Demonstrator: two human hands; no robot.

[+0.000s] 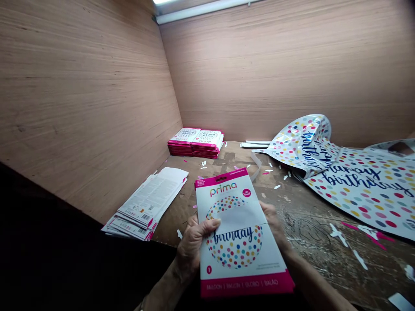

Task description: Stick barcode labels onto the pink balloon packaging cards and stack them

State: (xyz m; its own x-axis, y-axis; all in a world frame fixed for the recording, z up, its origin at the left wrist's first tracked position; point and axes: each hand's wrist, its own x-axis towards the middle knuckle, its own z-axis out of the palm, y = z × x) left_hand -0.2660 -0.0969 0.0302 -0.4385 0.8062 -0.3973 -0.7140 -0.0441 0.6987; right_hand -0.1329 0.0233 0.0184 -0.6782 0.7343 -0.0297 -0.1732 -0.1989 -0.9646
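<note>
Packet [235, 259] clamped in my left hand [190, 242], right hand [274, 222] alongside, grip hidden; stacked packets [194, 149] beyond look finished, balloons [363, 205] rightward seemingly remain.

This looks like a packing workshop: a booth of bare wood-grained panels [90, 86] on the left and far sides, a bright light [164, 1] overhead, and a scuffed desk [292, 224] strewn with paper scraps [339, 235]. Matching packets [197, 144] stacked far left, printed cards [149, 203] piled near left and loose foil balloons [359, 198] on the right suggest batch work.
</note>
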